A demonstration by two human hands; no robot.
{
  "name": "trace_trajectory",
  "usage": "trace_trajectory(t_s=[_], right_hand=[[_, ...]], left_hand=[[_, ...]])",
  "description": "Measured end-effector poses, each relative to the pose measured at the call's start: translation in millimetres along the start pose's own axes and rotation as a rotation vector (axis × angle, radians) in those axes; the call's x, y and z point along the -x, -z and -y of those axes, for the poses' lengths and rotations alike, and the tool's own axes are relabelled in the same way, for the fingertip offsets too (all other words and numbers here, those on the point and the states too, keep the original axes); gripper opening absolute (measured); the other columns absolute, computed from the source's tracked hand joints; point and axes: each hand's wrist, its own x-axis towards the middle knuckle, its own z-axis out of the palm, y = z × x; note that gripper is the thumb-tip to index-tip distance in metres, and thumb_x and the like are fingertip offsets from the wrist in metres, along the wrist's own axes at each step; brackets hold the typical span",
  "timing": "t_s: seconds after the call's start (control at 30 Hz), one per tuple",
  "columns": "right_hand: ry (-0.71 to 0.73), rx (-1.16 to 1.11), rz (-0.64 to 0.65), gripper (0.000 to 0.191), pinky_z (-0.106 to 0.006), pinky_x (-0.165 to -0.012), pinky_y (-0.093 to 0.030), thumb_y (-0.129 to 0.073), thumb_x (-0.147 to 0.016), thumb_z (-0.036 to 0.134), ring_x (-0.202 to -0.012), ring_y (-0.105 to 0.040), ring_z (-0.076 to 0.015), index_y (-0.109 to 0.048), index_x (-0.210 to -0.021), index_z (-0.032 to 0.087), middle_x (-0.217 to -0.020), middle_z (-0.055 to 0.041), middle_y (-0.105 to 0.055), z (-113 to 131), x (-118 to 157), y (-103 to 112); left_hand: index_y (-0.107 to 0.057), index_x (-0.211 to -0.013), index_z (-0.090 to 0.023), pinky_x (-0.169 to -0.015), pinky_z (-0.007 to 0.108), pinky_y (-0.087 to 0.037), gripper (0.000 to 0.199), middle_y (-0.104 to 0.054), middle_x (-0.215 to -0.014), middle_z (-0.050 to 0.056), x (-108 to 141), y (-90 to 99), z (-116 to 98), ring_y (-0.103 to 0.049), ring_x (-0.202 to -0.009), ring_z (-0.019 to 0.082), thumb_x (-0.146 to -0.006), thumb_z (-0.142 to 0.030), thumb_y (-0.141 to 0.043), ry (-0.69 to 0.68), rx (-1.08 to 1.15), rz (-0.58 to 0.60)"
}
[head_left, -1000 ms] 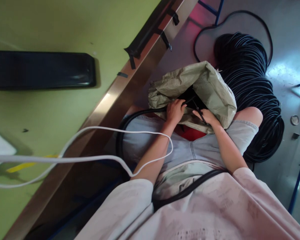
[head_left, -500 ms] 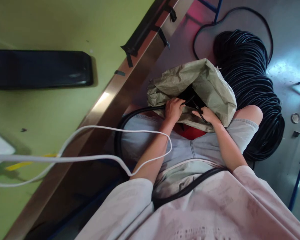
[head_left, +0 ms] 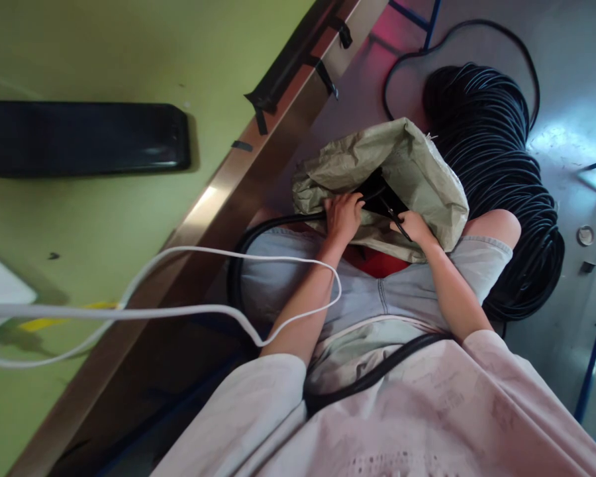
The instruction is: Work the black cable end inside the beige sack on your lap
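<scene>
My left hand is closed round a black cable, whose end reaches over the mouth of a crumpled beige woven sack. In my right hand is a slim black-handled hand tool with a metal part near its middle. It looks like scissors or pliers, but the kind is too small to tell. The tool points up and left towards the cable end, over the dark inside of the sack. The sack's open mouth lies across my lap, and its contents are hidden in shadow.
A large coil of black cable lies on the floor at right. To the left stands a green-topped table with a metal edge, bearing a black oblong case. A white cord hangs across my left arm. Something red shows below the sack.
My right hand has closed in on the tool, its handles now nearer together and its thumb drawn back. My left hand has shifted slightly left, still on the cable.
</scene>
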Motion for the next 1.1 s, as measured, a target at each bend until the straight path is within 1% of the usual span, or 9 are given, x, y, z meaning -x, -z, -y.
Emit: trace_trajectory(t_s=[0.2, 0.3, 0.37, 0.5, 0.6, 0.7, 0.8, 0.97, 1.1], right_hand=[[0.017, 0.007, 0.001, 0.022, -0.024, -0.06, -0.034, -0.069, -0.085, 0.035, -0.067, -0.06, -0.0158, -0.076, -0.076, 0.016, -0.069, -0.002, -0.069, 1.4, 3.4, -2.1], [0.001, 0.018, 0.015, 0.025, -0.024, -0.059, -0.034, -0.071, -0.087, 0.039, -0.069, -0.062, -0.0165, -0.076, -0.077, 0.017, -0.071, -0.0026, -0.07, 0.9, 3.5, -4.4], [0.009, -0.011, 0.048, 0.03, -0.024, -0.06, -0.034, -0.07, -0.09, 0.044, -0.07, -0.063, -0.0164, -0.076, -0.08, 0.016, -0.074, -0.0029, -0.071, -1.2, 2.9, -5.9], [0.042, -0.073, 0.113, 0.042, -0.024, -0.06, -0.035, -0.068, -0.093, 0.056, -0.07, -0.063, -0.0158, -0.075, -0.081, 0.016, -0.075, -0.0025, -0.071, -7.7, 1.9, -6.4], [0.038, -0.054, 0.1, 0.047, -0.025, -0.059, -0.034, -0.069, -0.09, 0.062, -0.066, -0.06, -0.0157, -0.073, -0.076, 0.017, -0.07, -0.0015, -0.067, -8.7, 2.1, -3.5], [0.0, -0.018, 0.063, 0.052, -0.027, -0.058, -0.031, -0.068, -0.087, 0.066, -0.062, -0.055, -0.0153, -0.071, -0.071, 0.017, -0.062, -0.0004, -0.061, -5.3, 2.8, -0.5], [-0.011, -0.015, 0.043, 0.055, -0.027, -0.057, -0.031, -0.065, -0.088, 0.069, -0.06, -0.054, -0.0151, -0.07, -0.069, 0.018, -0.06, 0.0, -0.058, -2.8, 3.1, -1.0], [0.056, -0.065, 0.084, 0.056, -0.026, -0.06, -0.035, -0.062, -0.089, 0.071, -0.067, -0.057, -0.0158, -0.07, -0.074, 0.017, -0.07, -0.0018, -0.063, -5.0, 1.9, -3.7], [0.052, -0.012, 0.106, 0.058, -0.027, -0.06, -0.033, -0.065, -0.089, 0.07, -0.062, -0.052, -0.0143, -0.067, -0.068, 0.017, -0.062, -0.0002, -0.056, -3.3, 2.9, -0.4]], left_hand=[[-0.068, -0.111, -0.024, -0.105, 0.049, -0.034, 0.031, -0.074, -0.117, 0.011, -5.2, -5.1, 7.5, -0.058, -0.117, 0.031, -0.106, -0.027, -0.037, 0.069, 0.014, 0.012], [-0.068, -0.102, -0.023, -0.103, 0.05, -0.035, 0.032, -0.074, -0.106, 0.012, -5.7, -5.3, 7.9, -0.058, -0.115, 0.032, -0.105, -0.027, -0.036, 0.082, -0.01, 0.052], [-0.068, -0.1, -0.023, -0.103, 0.051, -0.035, 0.031, -0.074, -0.104, 0.011, -4.4, -4.3, 6.7, -0.058, -0.114, 0.033, -0.104, -0.025, -0.037, 0.051, -0.021, 0.063], [-0.07, -0.102, -0.024, -0.103, 0.053, -0.036, 0.029, -0.073, -0.108, 0.012, 0.9, 1.1, 2.6, -0.056, -0.115, 0.034, -0.101, -0.022, -0.042, -0.062, -0.046, 0.047], [-0.072, -0.106, -0.024, -0.104, 0.054, -0.036, 0.031, -0.071, -0.109, 0.014, 4.3, 5.5, -0.7, -0.054, -0.119, 0.035, -0.102, -0.024, -0.041, -0.104, -0.072, 0.036], [-0.072, -0.111, -0.025, -0.105, 0.055, -0.035, 0.032, -0.069, -0.113, 0.016, 5.3, 6.9, -3.4, -0.052, -0.123, 0.037, -0.103, -0.027, -0.041, -0.099, -0.075, 0.017], [-0.072, -0.115, -0.025, -0.105, 0.054, -0.035, 0.033, -0.069, -0.116, 0.016, 3.8, 5.3, -3.6, -0.052, -0.123, 0.037, -0.103, -0.026, -0.041, -0.052, -0.041, 0.015], [-0.073, -0.106, -0.023, -0.102, 0.051, -0.037, 0.032, -0.073, -0.107, 0.012, -1.1, 3.0, 5.6, -0.056, -0.115, 0.034, -0.101, -0.021, -0.042, -0.022, -0.004, 0.114], [-0.073, -0.098, -0.024, -0.101, 0.049, -0.037, 0.03, -0.072, -0.097, 0.01, -3.5, 2.3, 17.9, -0.058, -0.111, 0.033, -0.101, -0.026, -0.043, -0.064, 0.017, 0.178]])
